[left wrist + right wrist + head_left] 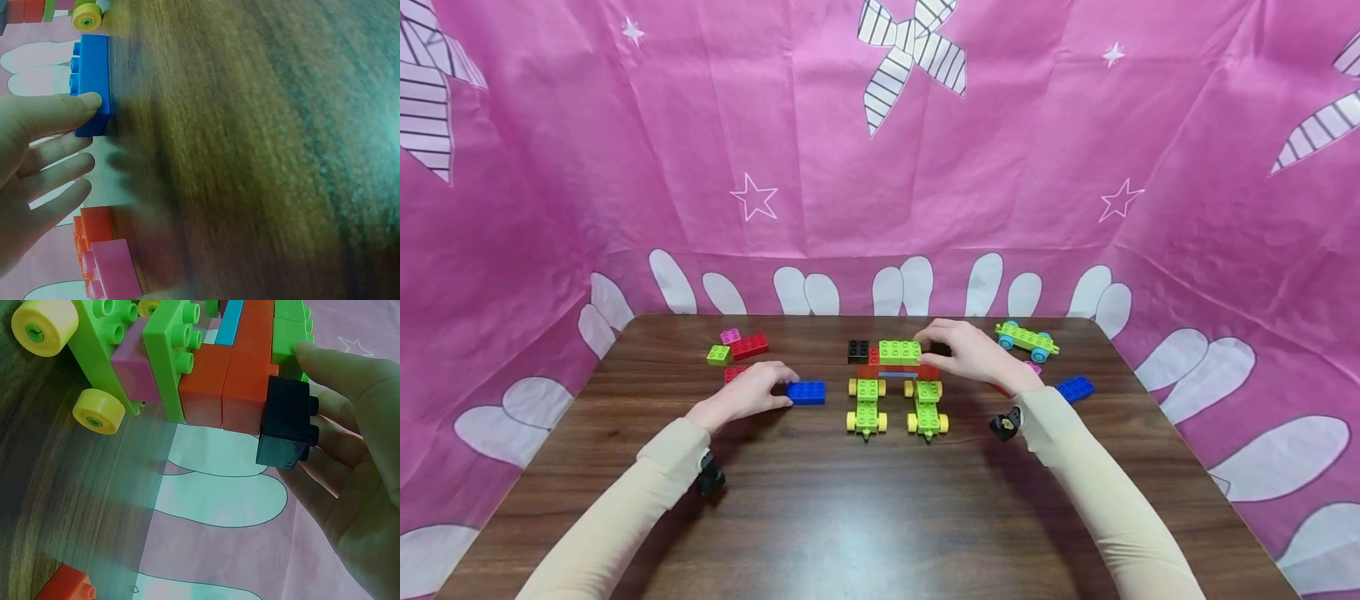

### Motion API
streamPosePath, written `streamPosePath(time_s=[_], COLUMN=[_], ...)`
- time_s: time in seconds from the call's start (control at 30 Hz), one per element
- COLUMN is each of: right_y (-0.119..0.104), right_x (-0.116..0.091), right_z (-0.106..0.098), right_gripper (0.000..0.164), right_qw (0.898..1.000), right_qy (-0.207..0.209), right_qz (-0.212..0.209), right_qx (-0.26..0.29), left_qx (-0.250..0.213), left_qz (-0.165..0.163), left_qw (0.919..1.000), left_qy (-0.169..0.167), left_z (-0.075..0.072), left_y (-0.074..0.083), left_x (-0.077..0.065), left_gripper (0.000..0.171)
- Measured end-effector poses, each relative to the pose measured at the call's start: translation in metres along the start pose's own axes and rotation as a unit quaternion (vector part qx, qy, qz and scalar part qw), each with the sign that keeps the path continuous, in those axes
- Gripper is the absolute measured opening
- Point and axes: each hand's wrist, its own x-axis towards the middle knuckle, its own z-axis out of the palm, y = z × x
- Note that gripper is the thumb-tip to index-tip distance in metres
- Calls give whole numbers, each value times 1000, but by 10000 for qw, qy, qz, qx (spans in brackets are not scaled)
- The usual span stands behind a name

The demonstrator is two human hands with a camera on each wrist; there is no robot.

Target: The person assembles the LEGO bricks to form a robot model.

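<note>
A long blue brick [807,392] lies on the table, its left end pinched by my left hand [754,388]. In the left wrist view the thumb lies on the blue brick's [94,81] side, and the other fingers are behind and below. A built structure stands on wheeled green bases [867,408] with yellow wheels [912,423]. It carries red bricks [247,375], green bricks [899,352] and a black brick [284,422] at its right end. My right hand [966,350] grips the green bricks at their right end, thumb in front, fingers behind the black brick.
Left of my left hand lie red [749,346], green [718,355] and pink bricks [730,336]. At the back right is a green car base [1028,339] with blue wheels. A blue brick [1076,389] sits near the right edge. Pink cloth [820,167] hangs behind the table.
</note>
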Motion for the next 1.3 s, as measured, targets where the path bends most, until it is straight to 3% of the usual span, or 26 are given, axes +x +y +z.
streamPosePath(time_s=[0.67, 0.97, 1.3], right_y=[1, 3, 3], right_x=[1, 0, 1], right_z=[1, 1, 1], right_gripper=[26, 26, 26], right_qw=[9999, 9999, 9999], right_qy=[3, -8, -1], right_qz=[27, 27, -3], right_qx=[-135, -142, -116], left_qx=[-565, -876, -1035], left_qz=[-85, -131, -543], left_qw=[9980, 9938, 9870], left_qy=[256, 674, 1099], left_z=[-3, -11, -30], left_y=[-3, -7, -8], left_x=[-2, -5, -5], left_gripper=[29, 31, 33])
